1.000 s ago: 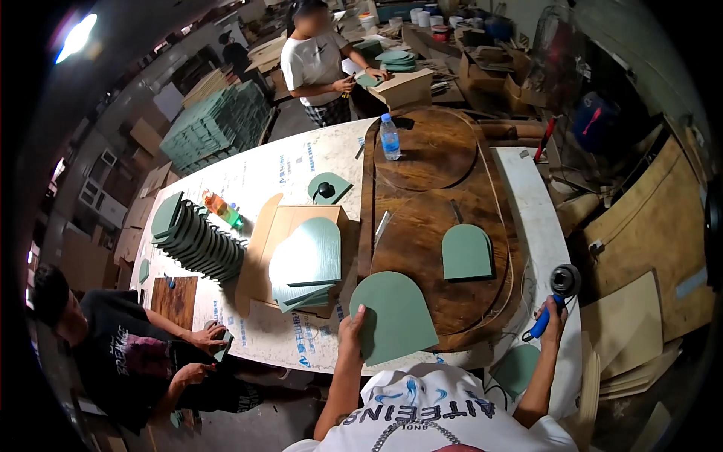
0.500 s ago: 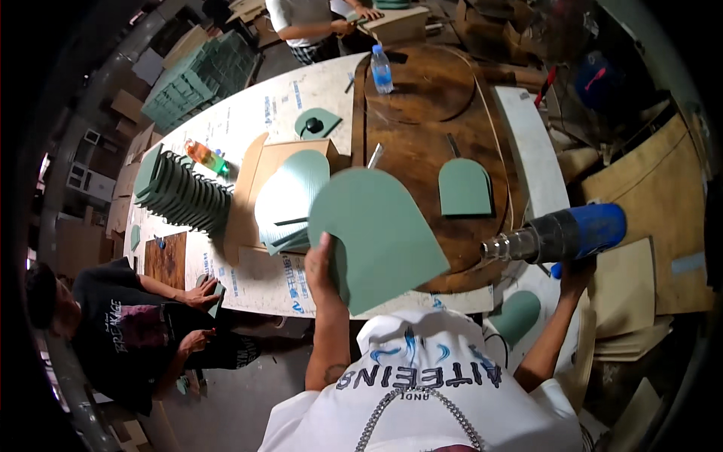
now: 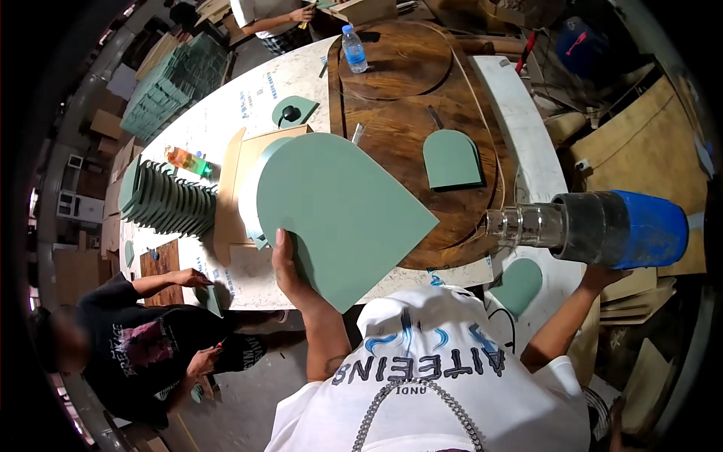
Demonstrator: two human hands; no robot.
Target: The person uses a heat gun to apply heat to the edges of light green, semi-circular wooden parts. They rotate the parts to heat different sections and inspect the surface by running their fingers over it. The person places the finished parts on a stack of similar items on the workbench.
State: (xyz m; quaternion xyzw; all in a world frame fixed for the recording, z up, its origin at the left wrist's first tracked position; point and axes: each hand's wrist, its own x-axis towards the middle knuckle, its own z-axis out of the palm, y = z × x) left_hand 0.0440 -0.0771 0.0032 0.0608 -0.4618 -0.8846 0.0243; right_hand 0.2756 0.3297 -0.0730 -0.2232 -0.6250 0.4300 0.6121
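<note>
My left hand (image 3: 290, 267) grips the lower left edge of a green arch-shaped panel (image 3: 346, 211), its thumb lying on the top face. The panel is tilted above the near edge of the table and hides part of a box and more green panels behind it. In my right hand (image 3: 602, 277) is a blue and black heat gun (image 3: 625, 230), held by its mostly hidden handle. Its metal nozzle points left toward the panel, with a gap between them. Another green arched piece (image 3: 456, 158) lies on the dark brown wooden board (image 3: 392, 113).
A tall stack of green pieces (image 3: 169, 200) stands on the white table (image 3: 233, 113) at left, beside an orange-green bottle (image 3: 188, 161). A water bottle (image 3: 353, 49) stands farther back. One co-worker (image 3: 143, 343) handles a green piece at left; another (image 3: 275, 19) stands at the far side.
The green panel has come up closer and tilted, its right corner lifting. The heat gun has moved right and closer, now lying nearly level. The left co-worker's hands have shifted.
</note>
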